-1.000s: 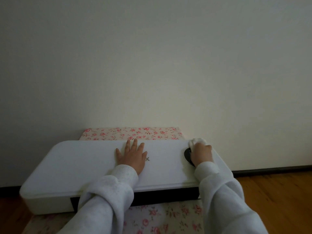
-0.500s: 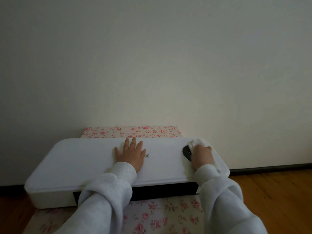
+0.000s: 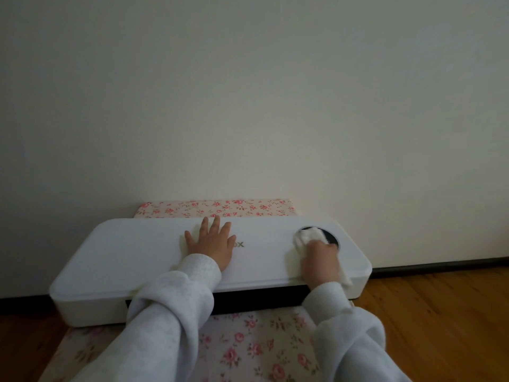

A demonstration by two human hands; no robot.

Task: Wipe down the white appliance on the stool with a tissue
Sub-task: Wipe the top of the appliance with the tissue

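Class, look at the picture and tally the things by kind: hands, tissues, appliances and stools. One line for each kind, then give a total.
Hands: 2, the left hand flat on the lid, the right hand holding the tissue
Tissues: 1, the tissue on the dark round panel
Appliances: 1, the white appliance
Stools: 1, the floral stool
Total: 5

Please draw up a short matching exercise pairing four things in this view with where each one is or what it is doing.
Things:
1. left hand
2. right hand
3. tissue
4. floral cloth

States:
A. pressed over the dark round panel
B. covers the stool under the white appliance
C. lies flat, fingers spread, mid-top
D. closed on the tissue

Pairs: 1-C, 2-D, 3-A, 4-B
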